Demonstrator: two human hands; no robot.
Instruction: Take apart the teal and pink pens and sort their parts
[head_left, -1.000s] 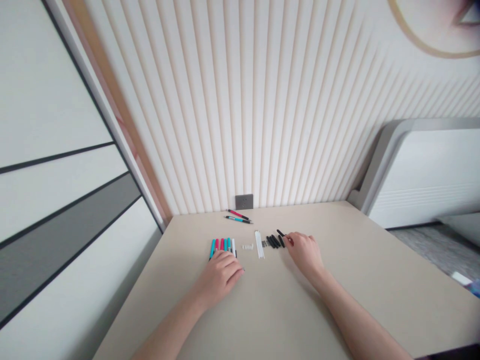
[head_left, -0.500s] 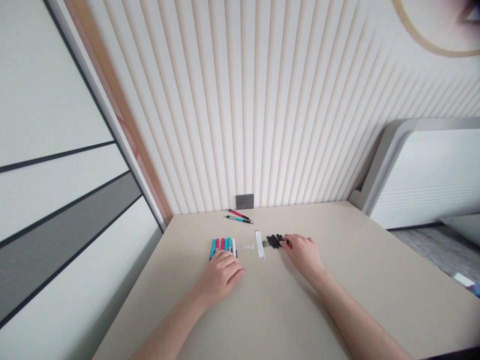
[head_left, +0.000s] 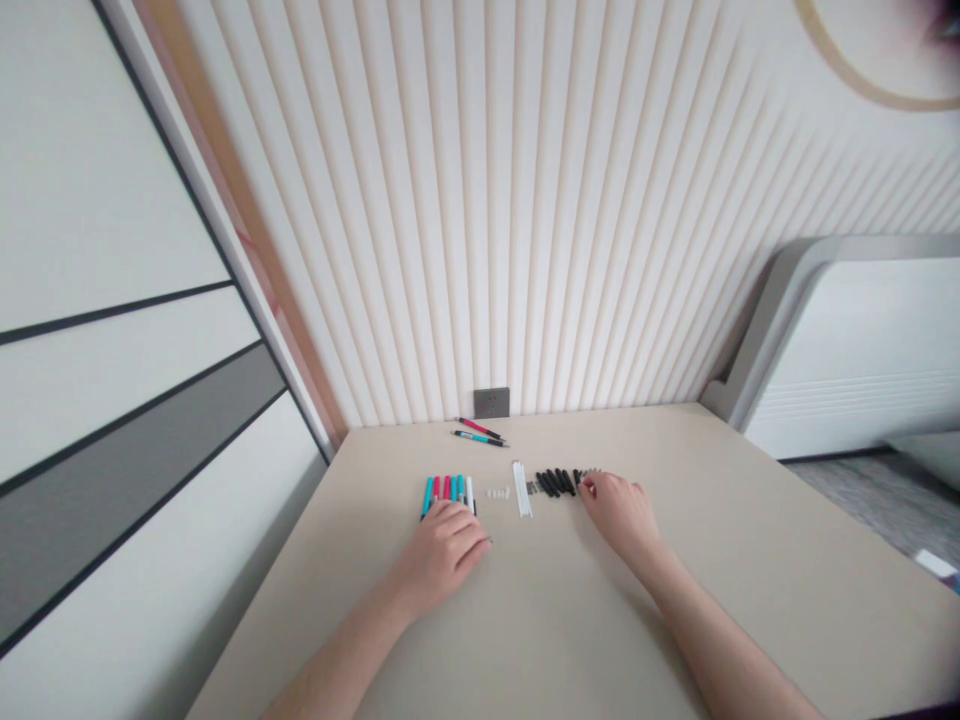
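My left hand rests on the table with curled fingers, over the lower ends of a row of turquoise, pink and white pen barrels. A small dark tip pokes out by its fingertips; the rest is hidden. My right hand has thumb and finger closed together beside the last short black piece, whatever is between them being hidden. More short black tubes, like pen grips, lie in a row to its left. Small greyish pieces show partly behind the right fingers.
Between the hands lie thin white refills, small white pieces and small metallic parts. Two whole pens, one pink and one turquoise, lie near the ribbed wall. A dark socket sits above the table's back edge.
My right hand has shifted slightly right, uncovering more of the black row and the greyish pieces behind its fingers. My left hand stays in place.
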